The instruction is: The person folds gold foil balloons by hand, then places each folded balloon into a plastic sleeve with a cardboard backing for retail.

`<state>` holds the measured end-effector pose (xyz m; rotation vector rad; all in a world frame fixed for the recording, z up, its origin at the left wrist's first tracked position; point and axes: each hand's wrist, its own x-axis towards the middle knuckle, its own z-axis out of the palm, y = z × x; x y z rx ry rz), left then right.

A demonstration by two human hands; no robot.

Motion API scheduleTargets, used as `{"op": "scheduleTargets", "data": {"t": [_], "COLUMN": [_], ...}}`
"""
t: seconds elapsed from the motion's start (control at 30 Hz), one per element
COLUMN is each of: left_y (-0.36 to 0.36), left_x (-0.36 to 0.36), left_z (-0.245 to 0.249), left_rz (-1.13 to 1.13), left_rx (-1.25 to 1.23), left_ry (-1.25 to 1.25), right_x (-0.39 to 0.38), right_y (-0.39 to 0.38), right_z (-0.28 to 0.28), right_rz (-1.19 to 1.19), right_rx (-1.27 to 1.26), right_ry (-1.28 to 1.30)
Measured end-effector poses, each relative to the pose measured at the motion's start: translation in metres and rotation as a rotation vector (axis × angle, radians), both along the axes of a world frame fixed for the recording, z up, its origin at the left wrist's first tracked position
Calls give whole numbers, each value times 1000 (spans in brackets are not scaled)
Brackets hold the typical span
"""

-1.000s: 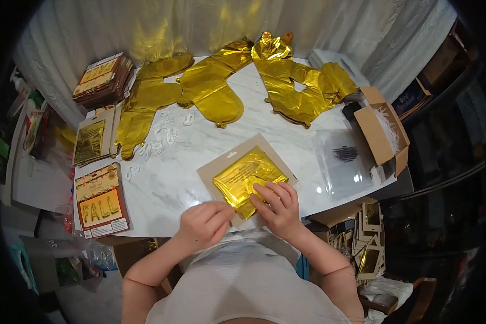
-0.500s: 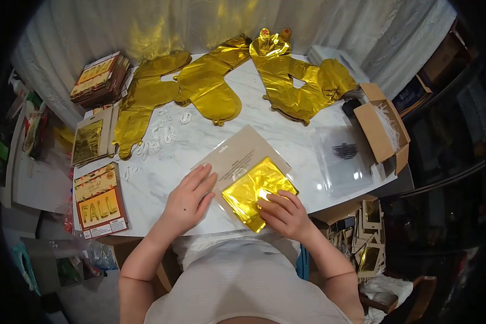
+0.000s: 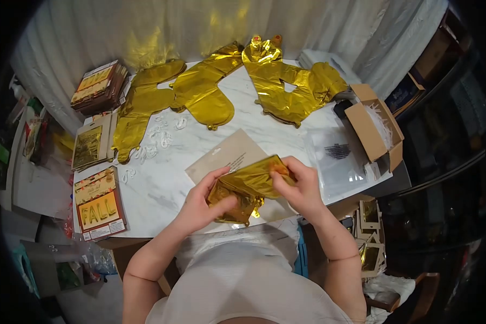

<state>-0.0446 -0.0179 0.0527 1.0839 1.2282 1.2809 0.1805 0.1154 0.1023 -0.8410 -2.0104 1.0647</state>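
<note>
A gold foil balloon [image 3: 252, 181], partly unfolded, is held up between both hands over the near edge of the table. My left hand [image 3: 206, 204] grips its left part, with the thumb pressed on the foil. At the upper right corner, my right hand [image 3: 298, 186] pinches the balloon between thumb and fingers. Beneath it lies a tan cardboard backing card [image 3: 221, 154] with small print and a hanging slot. Farther back, flat gold foil balloons [image 3: 204, 94] are spread along the table.
At the left are FALL balloon packages [image 3: 98, 202], a stack of packages [image 3: 100, 86] and white string bundles [image 3: 162, 135]. To the right lie clear plastic bags [image 3: 335, 162] beside an open cardboard box [image 3: 370, 121]. A box of tan cards [image 3: 370, 232] sits below the table's right edge.
The folded gold balloon has been lifted off the backing card and partly opened out. My left hand has moved from the card onto the foil; my right hand has risen with its corner.
</note>
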Motion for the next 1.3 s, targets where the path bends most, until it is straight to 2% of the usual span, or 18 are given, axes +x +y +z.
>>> {"op": "scheduleTargets", "data": {"t": [0.13, 0.2, 0.27, 0.33, 0.4, 0.47, 0.53, 0.6, 0.67, 0.7, 0.77, 0.8, 0.87, 0.93, 1.0, 1.03, 1.13, 1.3], "left_y": [13, 19, 26, 32, 36, 43, 53, 59, 64, 63, 62, 61, 56, 52, 43, 36, 18, -9], "left_x": [-18, -24, -43, -46, -54, -67, -78, -83, -87, -87, -83, -80, -72, -67, -61, -57, -46, -33], "left_z": [0, 9, 0, 3, 10, 3, -9, -19, -33, -31, -17, -8, 8, 10, 8, 14, 9, 8], "left_rz": [-24, 59, -80, -44, -98, -140, -219, -225, -221, -217, -195, -193, -142, -125, -13, 11, 93, 43], "left_rx": [-49, 25, -183, -140, -352, -383, -427, -435, -373, -376, -332, -332, -190, -208, 49, 15, 149, 171], "left_ry": [-21, 63, 90, 49, -369, -406, -181, -117, 127, 122, 413, 412, 787, 803, 1026, 1049, 1080, 1079], "right_x": [-18, -25, -33, -39, -43, -45, -48, -46, -47, -45, -41, -41, -39, -39, -39, -37, -36, -36], "right_y": [18, 34, 54, 66, 76, 89, 93, 91, 58, 47, 31, 29, 23, 16, 9, 11, 11, 11], "right_z": [10, 6, -12, -9, 1, -12, -30, -81, -62, -54, -46, -50, -60, -61, -57, -64, -67, -74], "right_rz": [143, 314, 390, 463, 528, 539, 484, 432, 210, 216, 170, 173, 365, 439, 520, 544, 554, 564], "right_rx": [-157, -252, -307, -364, -835, -897, -770, -586, -86, -88, 331, 331, 505, 536, 528, 514, 497, 529], "right_ry": [-130, -214, -174, -136, -130, -207, -385, -356, -398, -401, -332, -333, -247, -311, -406, -416, -431, -502]}}
